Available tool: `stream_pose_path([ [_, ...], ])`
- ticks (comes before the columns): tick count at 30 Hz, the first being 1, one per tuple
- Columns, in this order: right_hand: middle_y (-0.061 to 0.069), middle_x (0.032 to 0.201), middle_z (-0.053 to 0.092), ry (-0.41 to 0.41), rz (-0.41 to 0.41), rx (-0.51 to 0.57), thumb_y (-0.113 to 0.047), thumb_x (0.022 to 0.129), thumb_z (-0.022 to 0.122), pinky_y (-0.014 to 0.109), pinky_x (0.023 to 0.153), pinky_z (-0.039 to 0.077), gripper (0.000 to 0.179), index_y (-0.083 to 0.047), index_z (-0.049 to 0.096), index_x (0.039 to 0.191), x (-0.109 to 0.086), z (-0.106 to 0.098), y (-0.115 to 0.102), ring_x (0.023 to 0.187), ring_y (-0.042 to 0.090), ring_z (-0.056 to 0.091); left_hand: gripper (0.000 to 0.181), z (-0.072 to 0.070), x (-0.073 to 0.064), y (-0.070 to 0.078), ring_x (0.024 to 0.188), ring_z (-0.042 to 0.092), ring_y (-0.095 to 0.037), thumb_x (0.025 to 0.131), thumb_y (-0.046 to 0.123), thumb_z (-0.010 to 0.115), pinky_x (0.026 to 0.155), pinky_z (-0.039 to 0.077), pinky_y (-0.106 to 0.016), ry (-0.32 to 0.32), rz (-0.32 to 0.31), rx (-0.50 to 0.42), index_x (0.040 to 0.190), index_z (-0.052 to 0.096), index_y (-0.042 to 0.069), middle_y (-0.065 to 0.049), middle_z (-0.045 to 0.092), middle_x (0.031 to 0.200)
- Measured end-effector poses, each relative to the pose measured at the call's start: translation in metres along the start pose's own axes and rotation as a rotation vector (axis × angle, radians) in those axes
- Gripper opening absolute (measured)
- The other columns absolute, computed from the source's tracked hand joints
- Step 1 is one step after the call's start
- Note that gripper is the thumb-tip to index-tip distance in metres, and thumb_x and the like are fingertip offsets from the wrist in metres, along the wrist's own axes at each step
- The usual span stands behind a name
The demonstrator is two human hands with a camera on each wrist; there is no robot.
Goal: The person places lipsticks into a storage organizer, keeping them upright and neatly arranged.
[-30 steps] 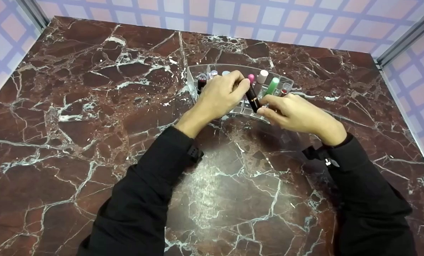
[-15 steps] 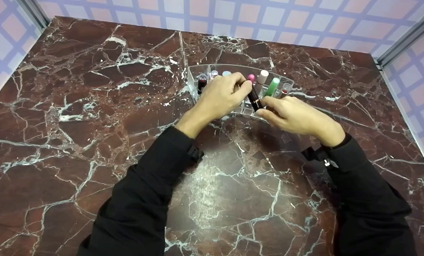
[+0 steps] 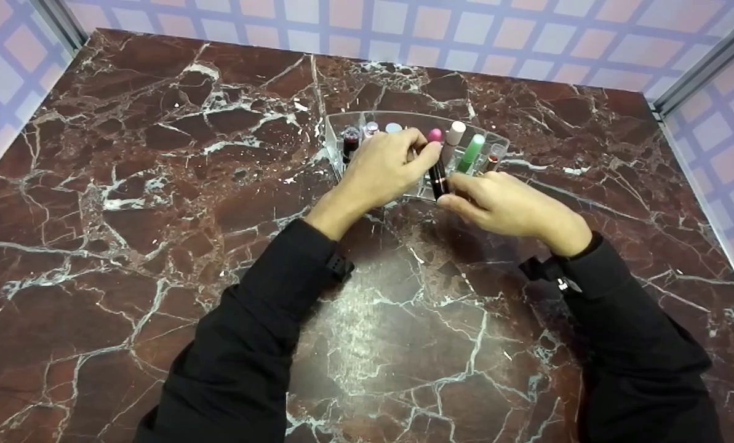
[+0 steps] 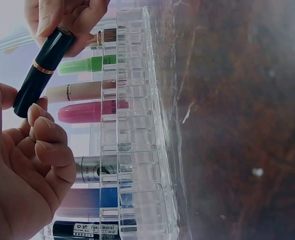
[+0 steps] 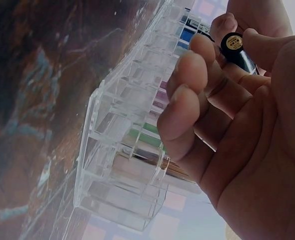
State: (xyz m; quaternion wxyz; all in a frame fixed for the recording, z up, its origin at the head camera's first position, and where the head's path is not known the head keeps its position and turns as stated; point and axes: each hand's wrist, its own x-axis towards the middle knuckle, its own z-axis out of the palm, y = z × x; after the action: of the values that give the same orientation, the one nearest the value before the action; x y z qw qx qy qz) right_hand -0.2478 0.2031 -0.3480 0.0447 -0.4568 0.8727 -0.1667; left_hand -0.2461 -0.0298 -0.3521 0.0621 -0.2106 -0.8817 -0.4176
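Observation:
A black lipstick tube with a gold band is held between both hands, capped as far as the views show. My left hand pinches one end with thumb and fingers; in the head view this end is hidden behind the fingertips. The other end is pinched by my right hand, and the right wrist view shows a round gold label on that black end. Just behind the hands stands a clear curved organizer, partly covered by the left hand.
Upright in the organizer are a pink tube, a green tube, a pale-capped tube, a silver tube, a blue-based tube and a dark labelled tube. The marbled table meets patterned walls.
The lipstick tube has turned to stand more upright in the head view. My right hand has shifted slightly down and left, while my left hand has moved a little to the right.

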Motion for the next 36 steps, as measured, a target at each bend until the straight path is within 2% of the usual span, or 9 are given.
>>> stream_pose_path([
  [7, -0.004, 0.067, 0.053, 0.007, -0.003, 0.000, -0.029, 0.107, 0.054, 0.032, 0.053, 0.045, 0.023, -0.010, 0.056, 0.094, 0.0000, 0.0024, -0.0002, 0.053, 0.009, 0.050, 0.029, 0.0013, -0.0003, 0.0006, 0.051, 0.037, -0.008, 0.104, 0.039, 0.054, 0.047, 0.028, -0.023, -0.005, 0.005, -0.015, 0.092, 0.067, 0.016, 0.006, 0.050, 0.063],
  [13, -0.005, 0.066, 0.054, -0.012, 0.007, -0.004, -0.032, 0.107, 0.052, 0.031, 0.053, 0.046, 0.027, -0.011, 0.055, 0.090, 0.0013, 0.0037, -0.0020, 0.053, 0.008, 0.051, 0.029, 0.0014, -0.0008, 0.0004, 0.051, 0.038, -0.008, 0.104, 0.038, 0.053, 0.046, 0.029, -0.023, -0.030, 0.007, -0.030, 0.093, 0.067, 0.016, 0.005, 0.053, 0.065],
  [25, -0.006, 0.070, 0.056, -0.061, -0.006, 0.064, -0.034, 0.109, 0.048, 0.029, 0.054, 0.050, 0.027, -0.012, 0.058, 0.097, 0.0015, 0.0034, -0.0034, 0.054, 0.007, 0.053, 0.028, 0.0017, -0.0013, 0.0006, 0.053, 0.042, -0.007, 0.105, 0.039, 0.053, 0.047, 0.032, -0.023, -0.056, -0.014, -0.075, 0.093, 0.066, 0.017, 0.004, 0.058, 0.071],
  [30, -0.007, 0.070, 0.057, -0.063, -0.043, 0.085, -0.032, 0.108, 0.049, 0.028, 0.055, 0.051, 0.024, -0.012, 0.061, 0.101, 0.0023, 0.0031, -0.0031, 0.055, 0.006, 0.054, 0.029, 0.0016, -0.0014, 0.0012, 0.055, 0.044, -0.008, 0.104, 0.040, 0.053, 0.048, 0.035, -0.023, -0.088, 0.004, -0.112, 0.096, 0.066, 0.016, 0.003, 0.059, 0.073],
  [36, -0.007, 0.071, 0.058, -0.063, -0.052, 0.098, -0.032, 0.108, 0.049, 0.029, 0.056, 0.050, 0.024, -0.012, 0.062, 0.104, 0.0029, 0.0028, -0.0032, 0.056, 0.006, 0.054, 0.029, 0.0011, -0.0006, 0.0017, 0.057, 0.049, -0.009, 0.103, 0.038, 0.057, 0.052, 0.041, -0.023, -0.084, 0.018, -0.162, 0.097, 0.070, 0.013, 0.002, 0.063, 0.075],
])
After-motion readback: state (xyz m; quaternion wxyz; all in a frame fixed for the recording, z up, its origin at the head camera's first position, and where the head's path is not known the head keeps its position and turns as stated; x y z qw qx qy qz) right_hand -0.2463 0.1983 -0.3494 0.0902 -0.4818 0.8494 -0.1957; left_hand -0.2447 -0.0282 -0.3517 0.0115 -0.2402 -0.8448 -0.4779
